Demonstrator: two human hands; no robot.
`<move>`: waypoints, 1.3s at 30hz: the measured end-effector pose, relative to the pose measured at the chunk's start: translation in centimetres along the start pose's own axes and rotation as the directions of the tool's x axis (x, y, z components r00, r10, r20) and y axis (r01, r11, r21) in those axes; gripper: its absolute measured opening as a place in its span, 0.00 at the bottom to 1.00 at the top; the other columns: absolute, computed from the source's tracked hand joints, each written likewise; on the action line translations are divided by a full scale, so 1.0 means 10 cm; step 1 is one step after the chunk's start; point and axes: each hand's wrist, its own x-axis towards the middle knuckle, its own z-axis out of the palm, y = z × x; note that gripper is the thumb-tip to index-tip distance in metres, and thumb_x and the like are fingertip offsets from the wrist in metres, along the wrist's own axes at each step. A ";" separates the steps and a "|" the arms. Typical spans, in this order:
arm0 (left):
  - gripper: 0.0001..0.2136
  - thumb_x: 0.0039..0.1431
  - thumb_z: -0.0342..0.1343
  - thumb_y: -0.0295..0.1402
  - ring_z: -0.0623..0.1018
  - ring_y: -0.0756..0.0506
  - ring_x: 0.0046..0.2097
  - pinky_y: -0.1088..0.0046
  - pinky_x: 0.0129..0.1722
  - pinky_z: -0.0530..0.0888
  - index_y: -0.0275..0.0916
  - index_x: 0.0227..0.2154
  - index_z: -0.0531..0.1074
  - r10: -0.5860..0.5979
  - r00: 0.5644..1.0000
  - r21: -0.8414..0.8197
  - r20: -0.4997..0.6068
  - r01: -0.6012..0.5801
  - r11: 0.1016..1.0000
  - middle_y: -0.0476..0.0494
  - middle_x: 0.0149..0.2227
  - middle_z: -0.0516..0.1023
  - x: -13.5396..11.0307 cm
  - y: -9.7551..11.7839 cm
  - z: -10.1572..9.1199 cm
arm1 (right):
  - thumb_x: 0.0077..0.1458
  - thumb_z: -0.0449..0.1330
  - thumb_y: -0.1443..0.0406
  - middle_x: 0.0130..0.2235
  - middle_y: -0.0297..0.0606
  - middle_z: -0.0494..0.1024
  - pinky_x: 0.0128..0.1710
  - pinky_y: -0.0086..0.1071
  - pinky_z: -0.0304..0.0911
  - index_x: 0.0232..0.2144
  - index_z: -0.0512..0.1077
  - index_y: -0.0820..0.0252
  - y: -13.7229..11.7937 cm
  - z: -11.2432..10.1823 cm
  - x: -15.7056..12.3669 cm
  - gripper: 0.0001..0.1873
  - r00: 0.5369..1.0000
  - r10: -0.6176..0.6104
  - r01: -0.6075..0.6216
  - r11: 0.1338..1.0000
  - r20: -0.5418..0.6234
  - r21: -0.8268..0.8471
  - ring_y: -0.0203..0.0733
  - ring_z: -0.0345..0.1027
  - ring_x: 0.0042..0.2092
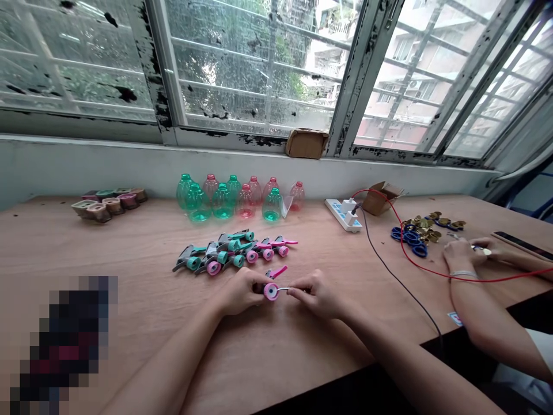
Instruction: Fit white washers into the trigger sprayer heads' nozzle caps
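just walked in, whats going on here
The person's left hand holds a spray trigger head with a pink collar, and the right hand pinches its thin white tube. More trigger heads lie piled on the wooden table, behind them plastic bottles. A co-worker's hands work beside blue rings.

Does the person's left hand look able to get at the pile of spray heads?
Probably yes: the left hand sits just short of the spray heads, nothing between, though it holds a pink-ringed part.

The left hand (239, 291) hides most of the pink sprayer head (271, 291).
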 end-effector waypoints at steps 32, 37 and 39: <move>0.07 0.51 0.57 0.32 0.65 0.52 0.28 0.79 0.27 0.59 0.33 0.31 0.76 -0.079 0.994 -0.025 -0.076 0.077 0.997 0.51 0.25 0.71 0.04 0.03 0.02 | 0.59 0.54 0.53 0.22 0.35 0.75 0.23 0.27 0.51 0.30 0.79 0.62 0.41 -0.65 -0.14 0.21 0.965 0.264 -0.264 0.963 -0.008 -0.052 0.33 0.60 0.22; 0.07 0.51 0.56 0.32 0.67 0.51 0.29 0.78 0.29 0.61 0.33 0.31 0.75 -0.093 0.992 -0.019 -0.087 0.092 0.996 0.50 0.27 0.72 0.07 0.03 0.03 | 0.58 0.54 0.56 0.22 0.37 0.75 0.22 0.29 0.49 0.25 0.78 0.60 0.72 -1.17 -0.10 0.19 0.868 0.497 -0.438 0.784 0.022 -0.439 0.35 0.62 0.22; 0.08 0.52 0.56 0.33 0.68 0.50 0.30 0.78 0.29 0.61 0.33 0.31 0.75 -0.099 0.991 -0.020 -0.087 0.097 0.995 0.50 0.27 0.72 0.07 0.05 0.03 | 0.56 0.56 0.56 0.23 0.38 0.76 0.22 0.29 0.50 0.25 0.78 0.59 0.77 -1.26 -0.04 0.17 0.833 0.553 -0.464 0.708 0.011 -0.533 0.37 0.65 0.24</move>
